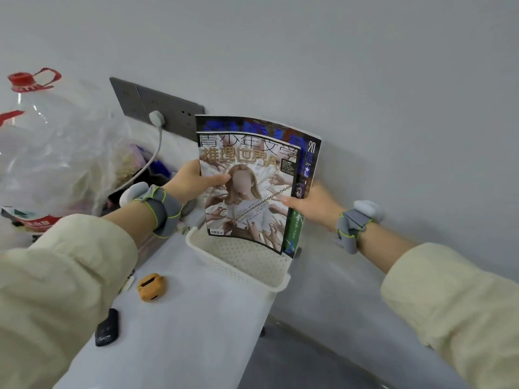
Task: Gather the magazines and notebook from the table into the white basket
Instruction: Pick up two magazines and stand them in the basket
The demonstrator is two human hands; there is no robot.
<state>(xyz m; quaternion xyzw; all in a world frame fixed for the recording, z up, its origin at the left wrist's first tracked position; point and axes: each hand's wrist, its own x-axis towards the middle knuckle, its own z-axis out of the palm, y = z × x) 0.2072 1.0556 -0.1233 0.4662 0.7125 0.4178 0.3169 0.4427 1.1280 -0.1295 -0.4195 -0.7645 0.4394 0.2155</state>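
I hold a stack of magazines upright over the white basket (247,262). The front magazine (250,209) shows a blond figure among many reaching hands. Behind it stands a larger dark magazine (252,124) with blue lettering, and a green book spine (295,228) shows at the right edge. My left hand (191,183) grips the stack's left edge, thumb across the front cover. My right hand (311,206) grips the right edge, thumb on the cover. The stack's lower edge hangs just above the perforated basket's opening.
The basket sits at the far end of a white table (182,332) against the wall. An orange gadget (151,287) and a black key fob (108,328) lie on the table. A large clear bottle (42,150), a wall socket panel (157,108) and a plugged cable (157,130) are at the left.
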